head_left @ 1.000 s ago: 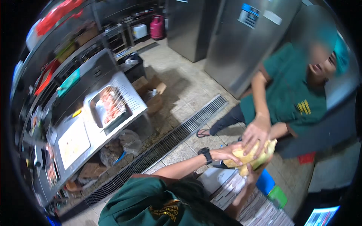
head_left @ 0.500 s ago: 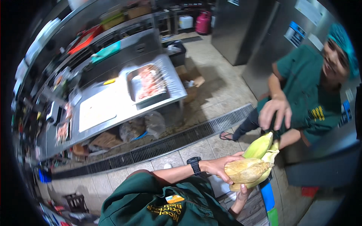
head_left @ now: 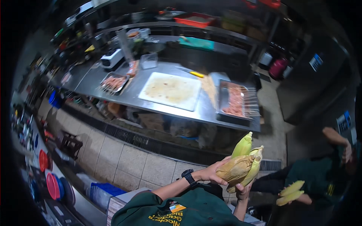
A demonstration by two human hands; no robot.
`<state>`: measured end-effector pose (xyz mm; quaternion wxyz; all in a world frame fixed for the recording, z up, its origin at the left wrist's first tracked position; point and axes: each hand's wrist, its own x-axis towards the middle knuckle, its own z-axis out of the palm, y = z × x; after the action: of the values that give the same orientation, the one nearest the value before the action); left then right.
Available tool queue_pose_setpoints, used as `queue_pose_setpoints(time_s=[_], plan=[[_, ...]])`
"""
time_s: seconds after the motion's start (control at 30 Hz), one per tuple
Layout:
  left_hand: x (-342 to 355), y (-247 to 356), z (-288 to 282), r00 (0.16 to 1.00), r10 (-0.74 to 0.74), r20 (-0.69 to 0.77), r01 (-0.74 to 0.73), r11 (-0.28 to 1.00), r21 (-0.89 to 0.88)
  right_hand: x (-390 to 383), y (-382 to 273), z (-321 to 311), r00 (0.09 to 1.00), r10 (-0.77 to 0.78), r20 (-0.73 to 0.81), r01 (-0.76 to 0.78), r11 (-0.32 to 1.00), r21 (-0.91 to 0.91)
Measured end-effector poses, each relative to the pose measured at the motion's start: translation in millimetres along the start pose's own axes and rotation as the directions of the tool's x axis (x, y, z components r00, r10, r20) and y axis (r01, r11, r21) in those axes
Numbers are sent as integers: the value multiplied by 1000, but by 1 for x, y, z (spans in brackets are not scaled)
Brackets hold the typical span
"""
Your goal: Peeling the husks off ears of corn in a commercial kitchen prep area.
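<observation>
"So, what's biggest?"

"A long, smooth stainless-steel table (head_left: 130, 91), then a co-worker (head_left: 316, 169) in a dark-green cloth shirt (head_left: 309, 177). On the table: a flat, rectangular white cutting board (head_left: 169, 91), brown-stained, and a rectangular metal tray (head_left: 223, 98) of skewered pink meat (head_left: 234, 101)."

"And nearer?"

"A bundle of tapering, husk-wrapped corn ears (head_left: 237, 167), held in front of the table: smooth pale green, one papery, wrinkled, brown. The left hand (head_left: 212, 172) is partly open, curled round its left side; the right hand (head_left: 243, 191), likewise part-closed, clasps it from beneath."

"What's hard to see?"

"The co-worker is dim, lost in shadow at the right. The ears overlap, so I can't count them. Both hands are partly hidden by husks."
</observation>
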<state>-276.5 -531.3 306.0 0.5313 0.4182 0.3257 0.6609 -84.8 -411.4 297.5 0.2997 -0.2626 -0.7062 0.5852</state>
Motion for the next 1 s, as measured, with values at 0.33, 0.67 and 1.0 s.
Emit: queue_pose_setpoints(time_s=[0.33, 0.67, 1.0], plan=[[-97, 24, -90, 903, 34, -428, -114, 980, -163, 100, -51, 165, 854, 33, 519, -198, 944, 266], [-104, 74, -223, 694, 61, -718, -64, 998, 23, 229, 41, 294, 650, 89, 755, -475, 823, 312], [-96, 113, -324, 397, -204, -895, -137, 951, -278, 339, 79, 400, 607, 329, 723, -748, 543, 381]])
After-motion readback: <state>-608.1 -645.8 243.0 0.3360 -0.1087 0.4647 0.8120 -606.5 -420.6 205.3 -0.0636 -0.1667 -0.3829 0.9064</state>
